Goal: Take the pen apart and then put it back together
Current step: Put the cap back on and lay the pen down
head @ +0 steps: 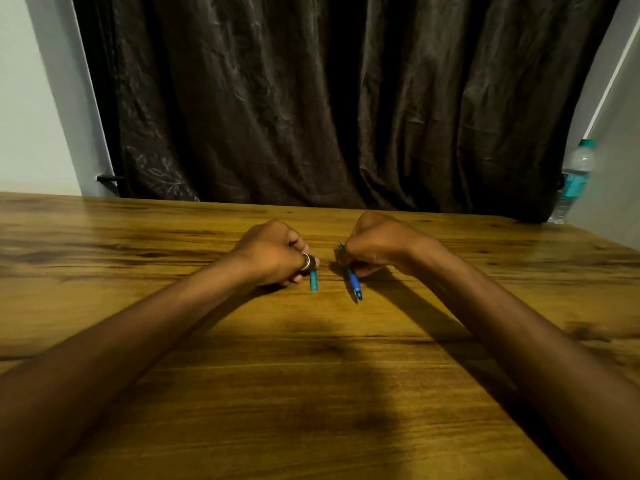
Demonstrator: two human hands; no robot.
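The pen is in two parts above the wooden table (311, 393). My left hand (273, 252), with a ring on one finger, is closed on a short teal tube piece (313, 280) that sticks out toward me from under the fingers. A small gap to the right, my right hand (381, 244) grips the blue pen body (354, 284). Its tip points down toward me, and its other end shows just above the fingers. The two parts are apart and do not touch.
A dark brown curtain (311, 98) hangs behind the table's far edge. A clear water bottle with a teal cap and label (575, 178) stands at the far right corner. Pale walls flank the curtain.
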